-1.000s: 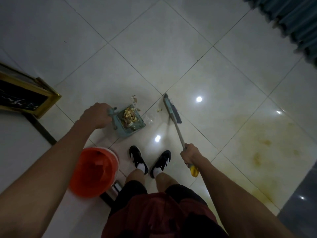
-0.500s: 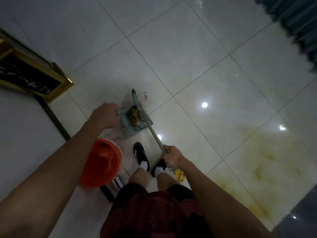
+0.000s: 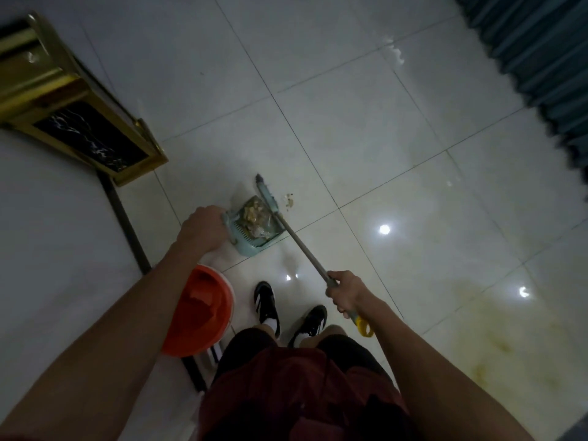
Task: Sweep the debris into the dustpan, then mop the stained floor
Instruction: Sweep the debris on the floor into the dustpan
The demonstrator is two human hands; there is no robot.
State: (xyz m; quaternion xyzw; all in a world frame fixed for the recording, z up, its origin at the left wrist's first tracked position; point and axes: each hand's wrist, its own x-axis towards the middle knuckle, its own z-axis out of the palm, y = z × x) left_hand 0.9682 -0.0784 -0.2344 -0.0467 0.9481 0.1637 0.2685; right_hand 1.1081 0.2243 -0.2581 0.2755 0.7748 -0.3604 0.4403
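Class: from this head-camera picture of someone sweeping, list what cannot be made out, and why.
- Dustpan handle: covered by the left hand.
- Broom bristles: seen edge-on, hidden behind its head.
- Debris on the floor: too small to identify.
- Orange bucket contents: dim, partly behind the left forearm.
- Mop: not in view.

Dustpan on the floor just ahead of the shoes, debris inside, left hand at its near-left end. Broom head against the dustpan's far-right mouth, shaft running back right to the right hand. Crumbs just right of the head. Bucket left of the shoes. Stain at far right. Frame at the upper left; curtain at the upper right corner.
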